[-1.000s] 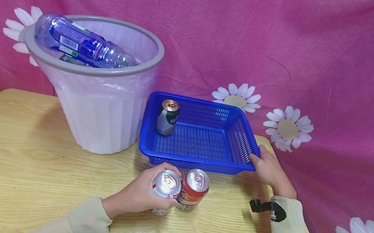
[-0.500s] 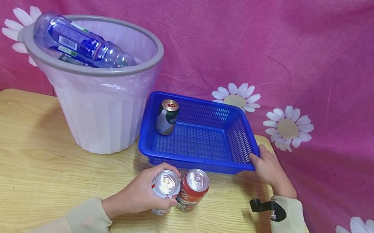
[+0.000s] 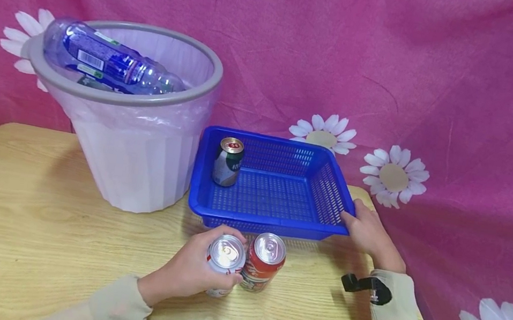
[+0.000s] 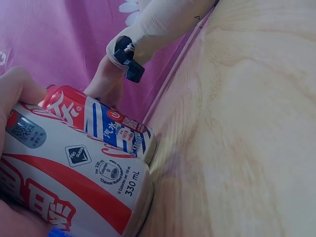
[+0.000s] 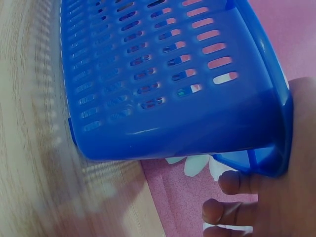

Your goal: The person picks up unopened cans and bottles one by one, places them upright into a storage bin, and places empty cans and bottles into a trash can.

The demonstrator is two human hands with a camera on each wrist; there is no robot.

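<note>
My left hand (image 3: 191, 266) grips a white soda can (image 3: 227, 253) with red markings, thumb and fingers wrapped round its sides. The can stands upright on the table, its lid uppermost and its tab unopened. Right beside it stands a red soda can (image 3: 264, 263) with a blue and white striped lower part, seen behind the white can (image 4: 84, 170) in the left wrist view. At the near right corner of a blue plastic basket (image 3: 273, 220), my right hand (image 3: 367, 231) holds the rim. Inside that basket, on the left, a green and grey can (image 3: 227, 166) stands upright.
A white trash bin (image 3: 139, 161) with a grey rim and clear liner stands left of the basket. Clear plastic bottles (image 3: 100, 53) with blue labels lie in its top. The wooden table (image 3: 22, 237) ends at a pink flowered cloth (image 3: 290, 51) behind.
</note>
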